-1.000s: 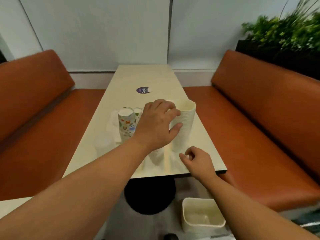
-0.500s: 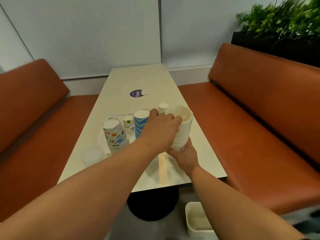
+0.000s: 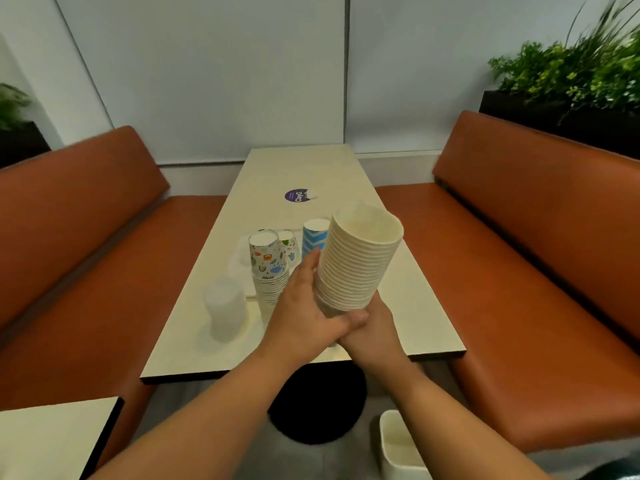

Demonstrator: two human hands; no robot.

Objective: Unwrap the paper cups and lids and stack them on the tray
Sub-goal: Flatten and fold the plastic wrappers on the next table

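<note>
At the bottom right of the frame stands a white bin (image 3: 398, 452) on the floor, probably for discarded wrapping. Just above centre we hold a tall stack of plain white cups (image 3: 356, 261) off the table (image 3: 426, 306), tilted so its open mouth points up and away from us. Our right hand (image 3: 372, 332) cups the stack's base from below, fingers wrapped under it to take the weight. Our left hand (image 3: 304, 313) lies against the stack's left side, thumb pressed across the bottom and fingers extended flat up the wall, close together; that steadies a column that could otherwise buckle or slide apart. We judge this two-handed hold suits either stripping off a thin film or carrying the stack over; whether any wrap is on it we cannot tell.

Left of the hands, near the middle of the frame, a stack of patterned cups (image 3: 268, 271) stands upside down on the table, with a smaller patterned cup (image 3: 288, 242) and a blue chevron cup (image 3: 313, 239) just behind it. They seem to sit on a pale tray (image 3: 242, 265), though its edges are faint. Further left, a blurry translucent stack, perhaps lids (image 3: 225, 308), stands apart from the cups. Toward the far end of the table lies a round purple sticker (image 3: 295, 196).
</note>
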